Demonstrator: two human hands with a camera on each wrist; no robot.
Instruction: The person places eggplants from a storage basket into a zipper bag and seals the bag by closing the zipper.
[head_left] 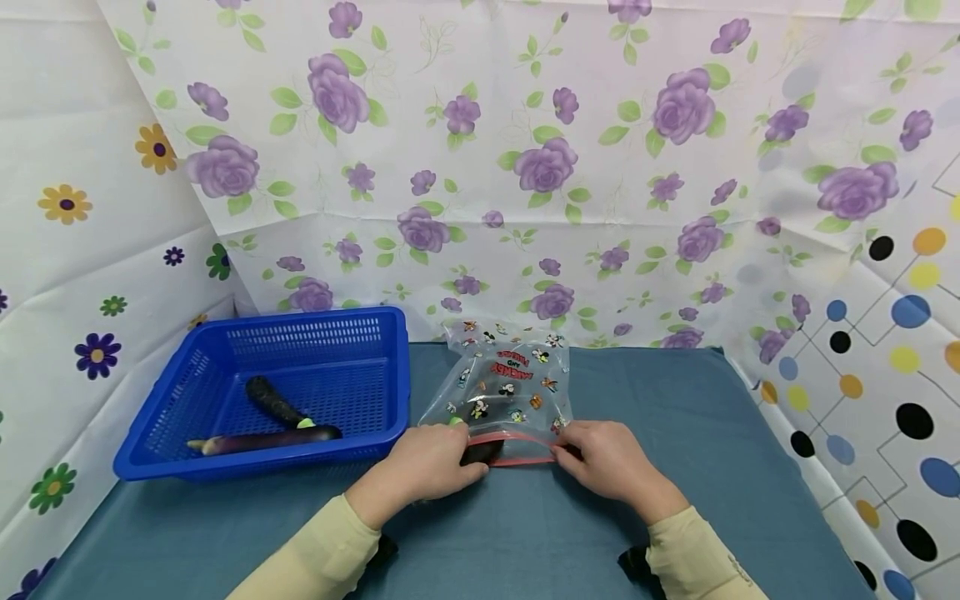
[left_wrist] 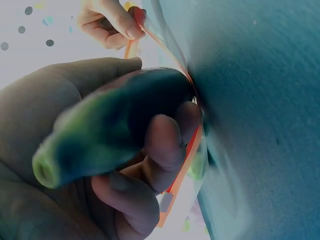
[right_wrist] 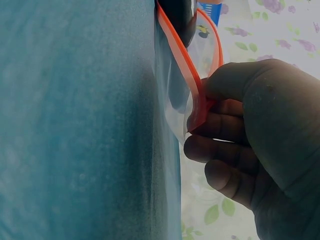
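Note:
In my left hand I hold a dark eggplant, my fingers curled round it. Its green stem end points back toward the wrist, and its dark tip is at the mouth of a clear zip bag. The bag lies on the table and has a cartoon print and a red-orange zip edge. The right corner of that edge is pinched between thumb and fingers of my right hand. The mouth gapes between the two hands. Dark shapes and a green spot show through the plastic, too unclear to name.
A blue plastic basket stands to the left, holding a dark eggplant and a purple one. A blue-green cloth covers the table. Floral sheeting hangs behind, with patterned sheets at both sides.

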